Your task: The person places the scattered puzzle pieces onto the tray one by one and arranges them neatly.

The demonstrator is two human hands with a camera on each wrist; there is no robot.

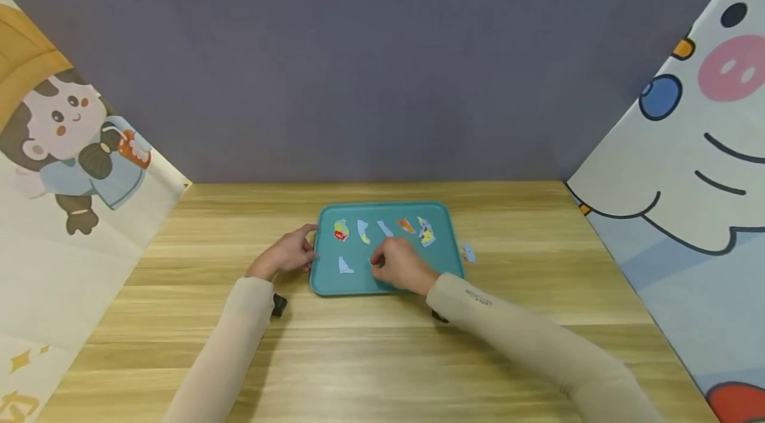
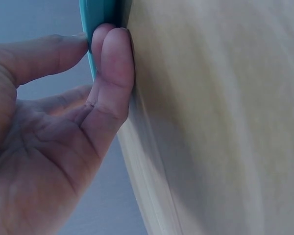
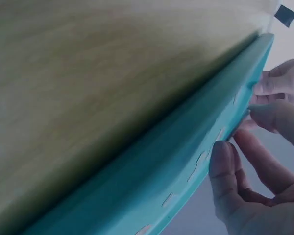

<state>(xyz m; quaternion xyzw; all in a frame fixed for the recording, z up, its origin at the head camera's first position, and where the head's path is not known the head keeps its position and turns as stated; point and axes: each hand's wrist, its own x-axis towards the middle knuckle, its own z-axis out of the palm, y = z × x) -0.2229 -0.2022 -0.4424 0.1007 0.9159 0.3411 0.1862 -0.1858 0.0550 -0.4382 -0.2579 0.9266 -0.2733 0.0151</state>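
A teal tray point(image 1: 325, 282) lies on the wooden table, bearing flat, irregular printed pieces. My left hand point(image 1: 288, 252) holds its left rim; in the left wrist view the thumb point(image 2: 54, 55) touches the rim opposite the curled fingers point(image 2: 115, 73). Over the tray's lower middle, my right hand point(image 1: 399, 265) pinches a small flat piece point(image 3: 241, 118), mostly hidden by the fingers. Along the far side lie a red-and-yellow piece point(image 1: 340, 230), pale pieces point(image 1: 362, 231), an orange piece point(image 1: 406, 226) and a multicoloured piece point(image 1: 427, 232). A pale piece point(image 1: 344, 265) lies nearer the left hand.
Another pale blue piece point(image 1: 469, 253) lies on the table point(image 1: 526, 277), just right of the tray. A grey wall panel point(image 1: 382, 64) stands behind the table. Cartoon-printed panels flank it on the left point(image 1: 36, 263) and right point(image 1: 675, 177).
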